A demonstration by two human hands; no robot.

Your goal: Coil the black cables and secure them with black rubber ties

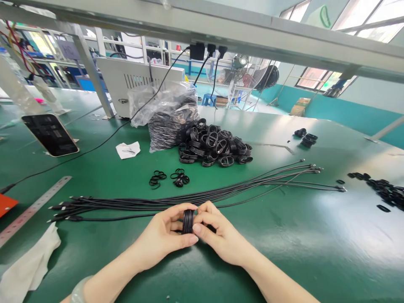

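A small coil of black cable (188, 221) is held upright between both hands, low in the middle of the head view. My left hand (172, 229) wraps its fingers and thumb round the coil's left side. On the right side, my right hand (214, 229) pinches at the coil's edge with thumb and fingers. Just beyond the hands, a bundle of long black cables (126, 203) lies across the green table (284, 252). Behind it are small black rings (157, 179) and a pile of coiled black cables (217, 143).
A phone (50, 134) leans at the left, near a metal ruler (34, 208) and a white cloth (30, 267). A plastic bag (172, 122) stands behind the pile. Small black parts (385, 191) lie at the right. A metal shelf beam (252, 38) crosses overhead.
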